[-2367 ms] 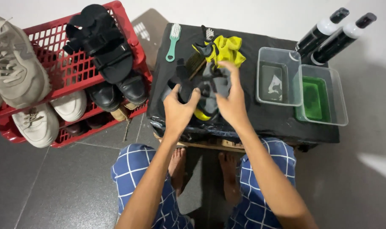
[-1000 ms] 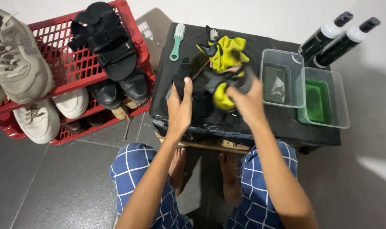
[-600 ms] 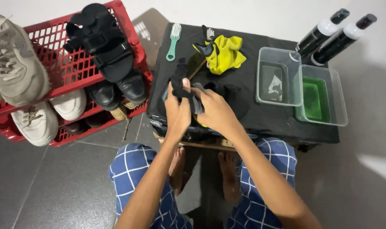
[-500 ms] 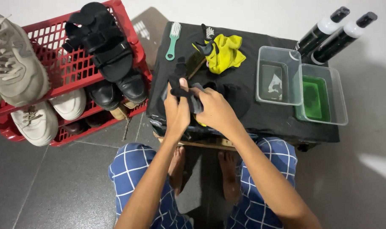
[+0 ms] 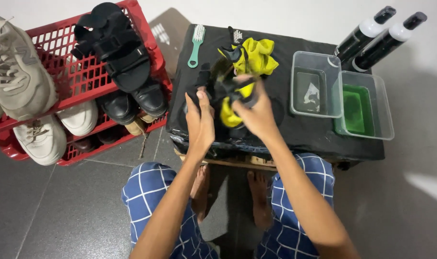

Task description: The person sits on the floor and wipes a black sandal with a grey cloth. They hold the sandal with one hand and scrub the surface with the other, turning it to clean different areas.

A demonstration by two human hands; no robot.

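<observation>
Since the frame half a second earlier, both hands had lifted a little farther from the body, and the yellow cloth had come back into sight between them. Seen from the head camera, the left hand (image 5: 200,125) stood edge-on with its fingers curled around the side of a black strappy sandal (image 5: 213,88), a dark, matte thing of webbing and sole held over the black-covered table (image 5: 285,139). The right hand (image 5: 257,112) was blurred with motion, its fingers closed on a crumpled yellow cloth (image 5: 228,114) pressed against that sandal; how tightly they pinched could not be told. Behind them on the table lay a second yellow cloth (image 5: 259,55), soft and bunched, tangled with dark straps. A mint-green brush (image 5: 195,44) with pale bristles lay flat near the table's far left corner. To the right stood two clear, boxy plastic tubs side by side: one (image 5: 315,85) holding murky water, the other (image 5: 365,106) holding green liquid. Two black cylindrical bottles (image 5: 379,34) with white collars leaned behind them. On the left, a red lattice plastic rack (image 5: 69,72) carried another black sandal (image 5: 117,52), glossy black shoes and pale laced sneakers (image 5: 19,79). Below, blue checked trousers (image 5: 153,192) covered the knees above grey floor tiles.
</observation>
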